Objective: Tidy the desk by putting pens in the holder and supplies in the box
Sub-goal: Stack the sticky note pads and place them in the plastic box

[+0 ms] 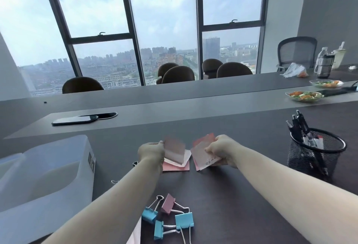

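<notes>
My left hand (152, 153) grips a pad of pink sticky notes (176, 152), its top sheets lifted off the dark desk. My right hand (222, 151) holds a second pink sticky-note pad (203, 154) just to the right, tilted up. A black mesh pen holder (315, 156) stands at the right with several black pens (298, 127) in it. A translucent white plastic box (42, 178) sits open at the left. Several binder clips (168, 216), blue and pink, lie near the front edge between my forearms.
A black phone (75, 120) lies on the raised desk strip behind. Two plates of food (305, 95), bottles (325, 65) and a plastic bag occupy the far right. Chairs line the far side before tall windows. A small metal clip (135, 163) lies by my left wrist.
</notes>
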Tool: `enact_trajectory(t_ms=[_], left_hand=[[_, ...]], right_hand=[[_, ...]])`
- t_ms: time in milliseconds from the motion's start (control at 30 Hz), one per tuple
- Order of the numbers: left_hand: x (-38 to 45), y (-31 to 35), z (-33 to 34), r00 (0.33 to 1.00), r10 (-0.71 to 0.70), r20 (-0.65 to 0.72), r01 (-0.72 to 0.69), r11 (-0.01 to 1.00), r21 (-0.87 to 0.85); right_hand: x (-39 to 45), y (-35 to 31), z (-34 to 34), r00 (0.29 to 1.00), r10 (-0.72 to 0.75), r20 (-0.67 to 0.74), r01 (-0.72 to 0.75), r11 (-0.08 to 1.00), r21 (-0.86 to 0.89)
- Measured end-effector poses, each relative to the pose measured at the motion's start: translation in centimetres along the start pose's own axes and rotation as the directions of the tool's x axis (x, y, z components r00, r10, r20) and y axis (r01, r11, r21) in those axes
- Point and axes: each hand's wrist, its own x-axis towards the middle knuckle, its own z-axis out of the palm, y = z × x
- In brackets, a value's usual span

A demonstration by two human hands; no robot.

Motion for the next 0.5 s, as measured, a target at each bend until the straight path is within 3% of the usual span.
enact_trajectory(t_ms=[67, 167, 300, 433, 500], left_hand=[[0.5, -0.6, 0.1, 0.998, 0.005, 0.068, -0.011, 0.995, 0.096], [0.7, -0.8, 0.3, 0.998, 0.055, 0.044, -0.065, 0.948, 0.311], [-0.4, 0.3, -0.1, 0.978, 0.185, 0.096, -0.202, 0.721, 0.663], [-0.1, 1.0, 0.4, 0.973, 0.108, 0.204, -0.229, 0.567, 0.791], [0.3, 1.3, 0.7, 0.973, 0.081, 0.216, -0.225, 0.549, 0.805]], right_hand=[[0.1, -0.1, 0.1, 1.0, 0.004, 0.002, -0.004, 1.0, 0.008], [0.1, -0.1, 0.2, 1.0, 0.001, 0.005, -0.001, 1.0, 0.015], [0.1, -0.1, 0.2, 1.0, 0.001, 0.01, -0.002, 1.0, 0.024], [0.1, -0.1, 0.0, 1.0, -0.003, 0.017, 0.003, 1.0, 0.017], [0.2, -0.2, 0.0, 1.0, -0.006, 0.023, 0.006, 1.0, 0.021]])
